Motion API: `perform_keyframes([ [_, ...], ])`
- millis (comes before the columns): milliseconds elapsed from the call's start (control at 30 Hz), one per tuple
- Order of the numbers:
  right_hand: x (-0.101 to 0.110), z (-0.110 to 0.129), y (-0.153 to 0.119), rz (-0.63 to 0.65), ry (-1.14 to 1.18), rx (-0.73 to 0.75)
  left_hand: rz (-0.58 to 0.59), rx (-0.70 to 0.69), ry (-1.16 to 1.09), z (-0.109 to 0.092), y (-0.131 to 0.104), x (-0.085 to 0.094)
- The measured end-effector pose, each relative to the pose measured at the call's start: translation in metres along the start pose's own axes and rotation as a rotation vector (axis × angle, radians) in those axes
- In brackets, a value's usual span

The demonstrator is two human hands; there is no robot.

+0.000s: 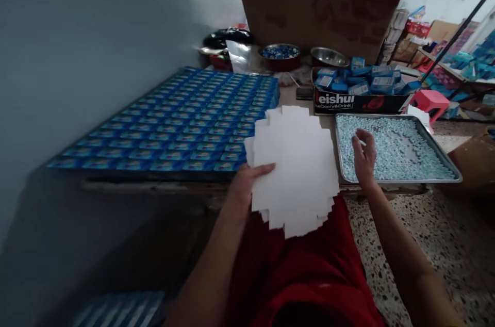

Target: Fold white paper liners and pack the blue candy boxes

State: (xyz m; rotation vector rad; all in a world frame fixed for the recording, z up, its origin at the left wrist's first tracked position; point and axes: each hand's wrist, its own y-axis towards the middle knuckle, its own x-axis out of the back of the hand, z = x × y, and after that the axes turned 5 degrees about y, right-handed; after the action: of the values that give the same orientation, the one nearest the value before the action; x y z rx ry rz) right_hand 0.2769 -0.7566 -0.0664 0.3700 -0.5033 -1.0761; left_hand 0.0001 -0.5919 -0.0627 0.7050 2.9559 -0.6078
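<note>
My left hand (pixel 249 182) is closed on the side of a white cardboard sheet (pixel 296 172) with stepped edges, its thumb lying on top. Offset edges beneath suggest more than one sheet. Over the left part of a metal tray (pixel 402 181), my right hand (pixel 364 157) is raised with loosely curled fingers and the thumb apart; I see nothing in it. Many small pale-blue pieces (pixel 386 154) cover the tray, with a thinner patch near the middle.
Rows of small blue boxes (pixel 181 126) fill the table's left side by the wall. Behind the tray, a carton (pixel 332 102) holds loose blue boxes. Two metal bowls, one filled (pixel 280 56) and one shiny (pixel 328 56), stand before a large cardboard panel (pixel 317 7). A pink stool (pixel 429 105) is at right.
</note>
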Motion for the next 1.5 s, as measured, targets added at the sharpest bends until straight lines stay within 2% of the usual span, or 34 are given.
perform_keyframes([
  [67,0.010,-0.014,0.010,0.035,-0.191,0.076,0.109,0.001,0.135,-0.002,0.031,-0.028],
  [100,0.012,-0.021,0.013,0.105,-0.268,0.097,0.114,-0.013,0.276,0.001,0.044,-0.036],
  [133,0.013,-0.028,0.016,0.186,-0.329,0.112,0.070,-0.054,0.469,0.005,0.055,-0.040],
  [233,0.007,-0.043,0.027,0.378,-0.453,0.119,-0.143,-0.327,1.073,0.022,0.079,-0.037],
  [267,0.002,-0.046,0.033,0.425,-0.490,0.101,-0.140,-0.422,1.216,0.026,0.087,-0.035],
  [300,-0.005,-0.049,0.042,0.472,-0.525,0.073,-0.087,-0.501,1.318,0.028,0.096,-0.034],
  [400,-0.040,-0.057,0.074,0.683,-0.623,0.015,0.113,-0.592,1.450,0.020,0.141,-0.041],
  [533,-0.096,-0.074,0.113,1.024,-0.744,0.054,0.138,-0.520,1.486,0.002,0.209,-0.054],
  [633,-0.122,-0.088,0.125,1.158,-0.810,0.049,0.214,-0.500,1.485,0.001,0.234,-0.053],
  [733,-0.127,-0.098,0.127,1.156,-0.816,0.048,0.233,-0.535,1.419,0.009,0.236,-0.047],
  [833,-0.123,-0.099,0.124,1.106,-0.777,0.029,0.176,-0.570,1.338,0.015,0.231,-0.044],
  [967,-0.121,-0.091,0.119,0.984,-0.719,0.029,0.099,-0.690,1.202,0.017,0.222,-0.048],
  [1100,-0.122,-0.084,0.114,0.897,-0.602,-0.007,-0.053,-0.618,1.008,0.011,0.206,-0.058],
  [1200,-0.112,-0.079,0.118,0.828,-0.292,-0.163,-0.115,-0.647,0.845,-0.003,0.192,-0.061],
  [1333,-0.087,-0.068,0.125,0.825,0.176,-0.507,-0.062,-0.678,0.621,-0.037,0.172,-0.054],
  [1400,-0.075,-0.060,0.119,0.792,0.312,-0.673,-0.014,-0.611,0.508,-0.052,0.162,-0.048],
  [1500,-0.063,-0.049,0.095,0.618,0.488,-0.901,0.188,-0.341,0.275,-0.059,0.139,-0.036],
])
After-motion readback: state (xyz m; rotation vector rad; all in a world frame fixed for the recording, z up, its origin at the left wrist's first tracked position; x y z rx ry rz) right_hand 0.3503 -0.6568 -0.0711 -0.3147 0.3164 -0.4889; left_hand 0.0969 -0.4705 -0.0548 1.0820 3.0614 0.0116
